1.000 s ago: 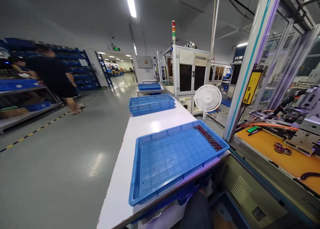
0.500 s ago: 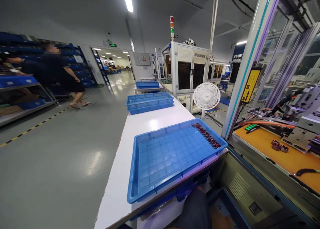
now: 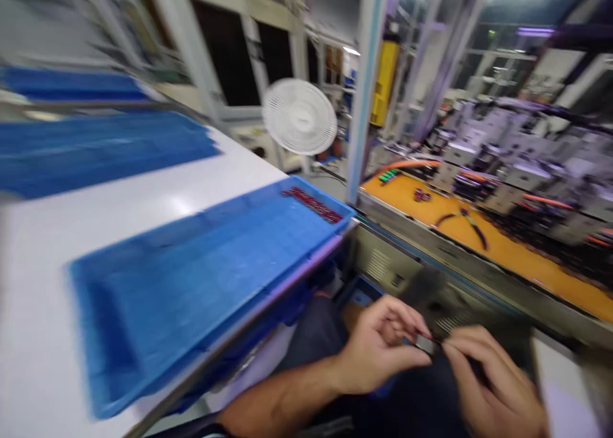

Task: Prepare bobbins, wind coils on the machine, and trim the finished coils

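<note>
Above my lap, my left hand (image 3: 378, 348) pinches a small silvery part (image 3: 425, 344) between thumb and fingers. Its exact kind is blurred. A thin dark-red strand seems to run from it toward my right hand (image 3: 493, 377), whose thumb and forefinger are pressed together at the part's right side. What those fingertips hold is too small to make out. To the left of both hands, a shallow blue tray (image 3: 191, 323) rests on a white table, with rows of small dark-red round parts (image 3: 313, 205) along its far right end.
More blue trays (image 3: 96, 147) stand farther back on the white table (image 3: 38, 246). A white fan (image 3: 300, 117) is beyond it. On the right, a machine's orange bed (image 3: 407, 195) carries pliers (image 3: 464, 221), a few dark-red parts (image 3: 422, 195) and metal fixtures. A framed post (image 3: 366, 93) rises between.
My view has swung to the right and down, blurring the picture. Both hands, out of sight before, now show above my lap with the small silvery part. The tray appears farther left.
</note>
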Demonstrator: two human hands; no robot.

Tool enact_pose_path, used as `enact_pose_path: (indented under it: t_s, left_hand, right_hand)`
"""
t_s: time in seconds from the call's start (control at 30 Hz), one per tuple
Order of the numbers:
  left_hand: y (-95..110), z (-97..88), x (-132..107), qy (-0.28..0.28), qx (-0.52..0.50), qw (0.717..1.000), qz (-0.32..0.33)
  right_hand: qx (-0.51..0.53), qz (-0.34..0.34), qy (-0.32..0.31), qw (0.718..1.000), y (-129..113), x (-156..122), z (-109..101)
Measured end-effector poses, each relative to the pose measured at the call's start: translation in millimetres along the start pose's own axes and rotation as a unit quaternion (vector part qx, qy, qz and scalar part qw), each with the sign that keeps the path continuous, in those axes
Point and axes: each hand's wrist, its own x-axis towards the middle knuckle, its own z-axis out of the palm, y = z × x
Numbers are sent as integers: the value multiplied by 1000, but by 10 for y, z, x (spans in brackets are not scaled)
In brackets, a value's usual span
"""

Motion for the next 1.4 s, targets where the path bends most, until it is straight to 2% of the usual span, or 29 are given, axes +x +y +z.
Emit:
enact_pose_path:
  t_s: [0.1, 0.17, 0.23, 0.3, 0.37, 0.43, 0.5, 0.57, 0.63, 0.67, 0.7, 0.77, 0.8, 0.83, 0.87, 0.9, 0.97, 1.0, 1.07, 1.17, 1.23, 1.33, 1.4]
  left_hand:
    - [159, -42, 9, -12, 68, 997, 43]
    - [201, -66, 39, -9, 92, 995, 45]
    - [204, -60, 53, -9, 86, 996, 25]
    - [186, -46, 58, -9, 76, 997, 9]
    - [164, -41, 66, -7, 69, 998, 6]
    - [152, -45, 76, -13, 58, 998, 9]
    - [150, -47, 81, -23, 46, 999, 9]
    - [145, -45, 88, -38, 38, 999, 3]
    - [118, -45, 111, -46, 17, 999, -20]
    - [93, -49, 130, -39, 0, 998, -40]
    - [61, -59, 151, -18, -15, 998, -65]
    - [-7, -93, 183, 63, -10, 992, -112]
    - [-33, -114, 183, 114, 24, 987, -114]
    - [-48, -132, 168, 155, 81, 980, -95]
    - [-48, -144, 138, 174, 156, 971, -53]
    - [-32, -146, 94, 165, 238, 957, 6]
    - [40, -113, -5, 82, 381, 913, 125]
    - [87, -78, -44, 32, 427, 889, 163]
    - [178, 12, -73, -23, 472, 861, 189]
    - [266, 124, -3, -36, 483, 859, 167]
    - [289, 147, 57, -49, 480, 862, 155]
    - [291, 123, 88, -63, 479, 862, 152]
    - [282, 99, 74, -72, 477, 862, 153]
  right_hand:
    - [102, 103, 14, 989, -125, -33, 87]
    - [181, 207, 0, 961, -169, -46, 137]
    - [293, 306, -24, 905, -187, -81, 154]
    - [396, 373, -46, 838, -172, -132, 155]
    - [459, 411, -60, 785, -130, -177, 158]
    - [494, 435, -74, 750, -77, -204, 174]
    - [519, 440, -92, 727, -32, -220, 203]
    - [542, 421, -116, 718, -3, -236, 237]
    - [545, 385, -121, 735, 12, -251, 264]
    - [525, 356, -105, 766, 18, -254, 269]
    - [481, 315, -74, 815, 25, -252, 267]
    - [310, 191, 12, 931, 53, -232, 240]
    - [199, 115, 48, 972, 78, -218, 217]
    - [93, 41, 72, 992, 111, -205, 191]
    - [4, -20, 85, 996, 152, -196, 166]
    - [-62, -68, 90, 992, 198, -194, 143]
    - [-134, -135, 91, 978, 294, -213, 114]
    - [-153, -159, 90, 971, 338, -230, 107]
    - [-173, -202, 81, 961, 401, -264, 108]
    - [-171, -248, 62, 952, 404, -282, 120]
    - [-140, -233, 54, 961, 347, -275, 121]
    - [-33, -118, 32, 992, 213, -257, 99]
    - [44, -46, 21, 998, 124, -240, 71]
